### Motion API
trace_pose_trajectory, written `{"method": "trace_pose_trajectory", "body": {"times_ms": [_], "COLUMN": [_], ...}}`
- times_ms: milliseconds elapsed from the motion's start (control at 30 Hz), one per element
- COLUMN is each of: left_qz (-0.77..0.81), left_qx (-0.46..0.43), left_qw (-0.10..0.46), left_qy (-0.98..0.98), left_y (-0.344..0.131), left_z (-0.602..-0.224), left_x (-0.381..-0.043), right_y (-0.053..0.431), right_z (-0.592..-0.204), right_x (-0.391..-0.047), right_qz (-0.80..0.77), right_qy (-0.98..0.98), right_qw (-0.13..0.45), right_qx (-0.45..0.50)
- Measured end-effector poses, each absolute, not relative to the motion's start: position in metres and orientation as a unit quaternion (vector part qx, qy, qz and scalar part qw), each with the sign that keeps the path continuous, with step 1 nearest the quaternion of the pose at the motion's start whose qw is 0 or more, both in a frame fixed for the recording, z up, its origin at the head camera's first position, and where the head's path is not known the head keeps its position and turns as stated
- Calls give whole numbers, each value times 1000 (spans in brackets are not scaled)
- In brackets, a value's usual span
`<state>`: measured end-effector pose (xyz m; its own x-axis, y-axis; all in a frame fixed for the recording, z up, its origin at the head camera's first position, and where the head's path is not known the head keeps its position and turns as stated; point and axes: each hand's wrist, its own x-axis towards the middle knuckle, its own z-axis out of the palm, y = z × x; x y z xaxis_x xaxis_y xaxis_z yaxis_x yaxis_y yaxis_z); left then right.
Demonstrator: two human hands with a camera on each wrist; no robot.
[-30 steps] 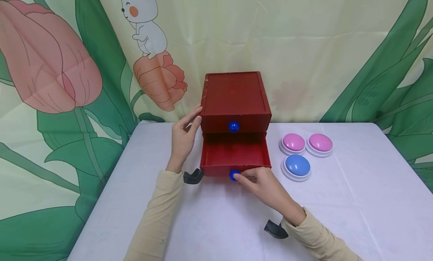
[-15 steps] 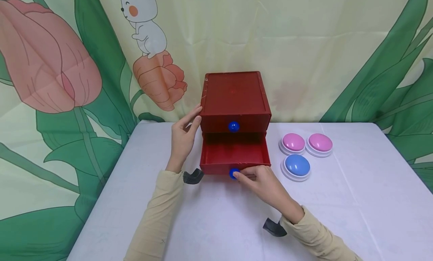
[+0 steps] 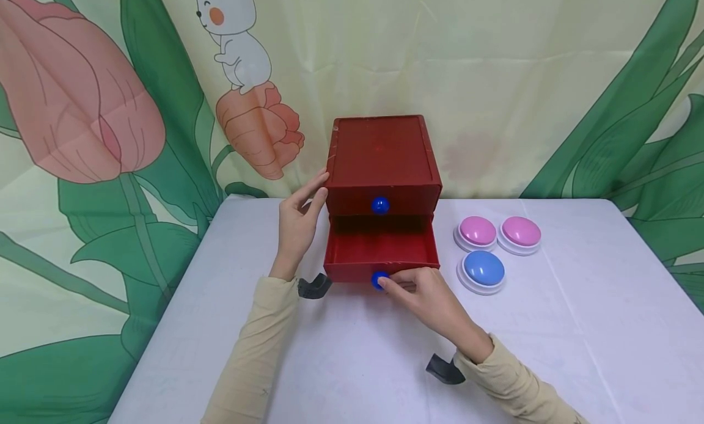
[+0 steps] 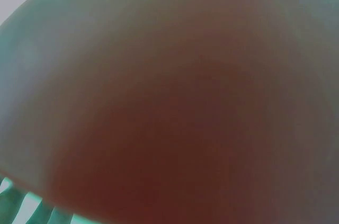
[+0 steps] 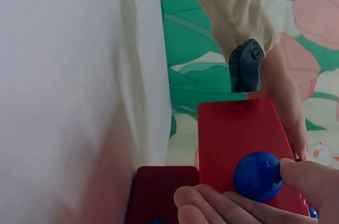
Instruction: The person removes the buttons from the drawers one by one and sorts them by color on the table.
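A red drawer cabinet (image 3: pixel 381 149) stands at the back of the table. Beneath its closed top drawer, another red drawer (image 3: pixel 352 272) is pulled partly out, and its visible inside holds nothing. My right hand (image 3: pixel 434 299) pinches the blue knob (image 3: pixel 378 281) on that drawer between thumb and fingers. In the right wrist view the thumb presses one side of the round knob (image 5: pixel 258 176). My left hand (image 3: pixel 297 228) rests with extended fingers against the cabinet's left side. A blurred reddish-brown surface (image 4: pixel 175 128) fills most of the left wrist view.
Two pink push buttons (image 3: pixel 477 231) and a blue one (image 3: pixel 484 269), all on white bases, sit right of the cabinet. A lower red drawer front (image 5: pixel 164 187) shows in the right wrist view. Behind the white table (image 3: pixel 352 363) hangs a printed curtain (image 3: pixel 495 94).
The pulled-out drawer has slid slightly inward, away from me, and my right hand on its knob has moved along. The left hand stays in place against the cabinet.
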<state>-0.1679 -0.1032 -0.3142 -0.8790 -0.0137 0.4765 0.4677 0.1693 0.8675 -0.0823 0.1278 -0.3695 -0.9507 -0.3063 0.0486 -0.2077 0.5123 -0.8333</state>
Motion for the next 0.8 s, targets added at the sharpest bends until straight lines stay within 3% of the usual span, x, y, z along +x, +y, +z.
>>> {"method": "trace_pose_trajectory", "body": {"times_ms": [800], "left_qz": [-632], "left_qx": [-155], "left_qw": [193], "left_qy": [-735], "left_y": [-105], "left_z": [-315], "left_x": [-170], "right_y": [127], "right_z": [-373], "right_x": [-93], "right_qz": [-465], "right_qy": [873], "right_qw": [27], "right_qx": [-141]}}
